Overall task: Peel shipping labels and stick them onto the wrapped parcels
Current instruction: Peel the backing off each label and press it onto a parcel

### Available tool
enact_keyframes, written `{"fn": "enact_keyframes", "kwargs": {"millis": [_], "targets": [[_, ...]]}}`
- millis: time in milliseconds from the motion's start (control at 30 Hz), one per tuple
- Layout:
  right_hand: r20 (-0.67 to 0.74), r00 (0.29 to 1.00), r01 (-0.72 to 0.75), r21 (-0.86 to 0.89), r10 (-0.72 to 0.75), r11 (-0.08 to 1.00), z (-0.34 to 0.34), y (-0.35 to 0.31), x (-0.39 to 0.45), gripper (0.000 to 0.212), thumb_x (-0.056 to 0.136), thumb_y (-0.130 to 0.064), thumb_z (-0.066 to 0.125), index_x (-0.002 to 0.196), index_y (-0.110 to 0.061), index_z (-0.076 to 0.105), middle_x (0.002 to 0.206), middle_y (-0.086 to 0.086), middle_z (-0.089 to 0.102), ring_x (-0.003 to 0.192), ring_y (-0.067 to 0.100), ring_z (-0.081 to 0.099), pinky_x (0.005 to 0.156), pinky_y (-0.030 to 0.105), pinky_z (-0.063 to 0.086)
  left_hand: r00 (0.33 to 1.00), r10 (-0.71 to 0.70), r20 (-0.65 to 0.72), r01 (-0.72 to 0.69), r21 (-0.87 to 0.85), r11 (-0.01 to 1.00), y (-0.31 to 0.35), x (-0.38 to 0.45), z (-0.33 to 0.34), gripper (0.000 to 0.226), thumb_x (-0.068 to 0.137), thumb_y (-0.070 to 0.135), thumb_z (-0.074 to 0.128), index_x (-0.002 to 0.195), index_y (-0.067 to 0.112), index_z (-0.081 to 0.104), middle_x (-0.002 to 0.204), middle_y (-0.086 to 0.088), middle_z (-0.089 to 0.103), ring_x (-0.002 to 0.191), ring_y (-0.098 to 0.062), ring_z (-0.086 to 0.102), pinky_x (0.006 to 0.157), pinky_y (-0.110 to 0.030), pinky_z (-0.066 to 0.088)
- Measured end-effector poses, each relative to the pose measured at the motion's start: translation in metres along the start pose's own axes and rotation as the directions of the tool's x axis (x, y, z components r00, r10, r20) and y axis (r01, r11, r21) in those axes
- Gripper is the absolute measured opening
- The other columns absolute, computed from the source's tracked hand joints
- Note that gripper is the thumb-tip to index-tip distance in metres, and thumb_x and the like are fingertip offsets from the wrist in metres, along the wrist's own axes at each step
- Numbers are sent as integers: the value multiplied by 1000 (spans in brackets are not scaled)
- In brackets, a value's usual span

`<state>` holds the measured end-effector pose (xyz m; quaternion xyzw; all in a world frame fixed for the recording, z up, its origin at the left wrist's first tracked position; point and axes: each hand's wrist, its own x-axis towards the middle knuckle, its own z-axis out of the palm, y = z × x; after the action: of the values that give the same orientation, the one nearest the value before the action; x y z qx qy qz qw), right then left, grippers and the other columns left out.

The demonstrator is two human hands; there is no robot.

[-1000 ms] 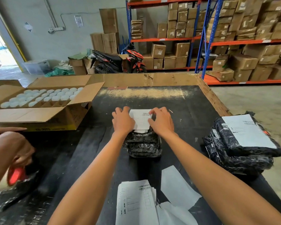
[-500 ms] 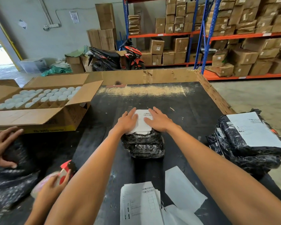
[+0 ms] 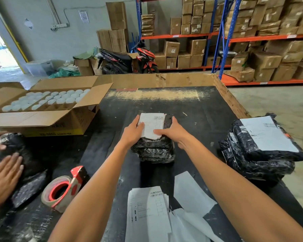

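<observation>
Shipping label point(image 3: 151, 124), white with a small barcode at its far right corner, lies on top of a black wrapped parcel point(image 3: 154, 147) near the middle of the table point(image 3: 199, 119). The left hand point(image 3: 132, 132) lies flat on the label's left side, fingers point(image 3: 140, 126) straight and close together, thumb along the parcel's left edge. The right hand point(image 3: 173, 132) rests on the parcel's right side, its fingers straight and reaching left across the label's near edge, thumb raised along the parcel's far right corner. Neither hand curls around anything. Bare dark table surface lies open around the parcel on every side.

Nearer the viewer, a stack of printed label sheets point(image 3: 147, 213) sits between the forearms, with loose white backing sheets point(image 3: 191, 194) just to its right. At the table's right edge stands a pile of black parcels point(image 3: 259, 154), the top one carrying a large label. To the left, a tape dispenser point(image 3: 65, 187) with a red frame lies on the table, and beside it another person's hands point(image 3: 3, 179) press on black wrapping point(image 3: 24, 165). An open cardboard box point(image 3: 42, 109) of white round lids sits at the far left.

The table has a cardboard rim along its far and right edges. Beyond are a concrete floor, a parked motorbike point(image 3: 129, 60) and blue-and-orange shelving point(image 3: 222, 35) stacked with cartons
</observation>
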<state>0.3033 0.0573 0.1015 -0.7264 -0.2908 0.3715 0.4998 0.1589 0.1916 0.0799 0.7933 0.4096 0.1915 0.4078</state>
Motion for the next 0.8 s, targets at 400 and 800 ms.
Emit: {"fn": "enact_keyframes", "kwargs": {"millis": [400, 800], "targets": [[-157, 974, -92, 382, 162, 920, 19, -7, 1, 89, 86, -40, 77, 154, -9, 28, 157, 10, 38, 139, 33, 41, 100, 47, 40, 985, 51, -162, -75, -150, 986, -6, -20, 11, 54, 104, 39, 40, 156, 27, 34, 159, 4, 40, 146, -20, 37, 113, -32, 30], [-189, 957, -116, 443, 220, 889, 3, -4, -6, 90, 88, -46, 75, 156, -14, 25, 159, 9, 37, 130, 35, 45, 97, 48, 42, 991, 126, -48, -135, -394, 909, -8, -30, 16, 54, 104, 38, 48, 156, 30, 34, 160, 9, 37, 141, -6, 35, 119, -36, 31]]}}
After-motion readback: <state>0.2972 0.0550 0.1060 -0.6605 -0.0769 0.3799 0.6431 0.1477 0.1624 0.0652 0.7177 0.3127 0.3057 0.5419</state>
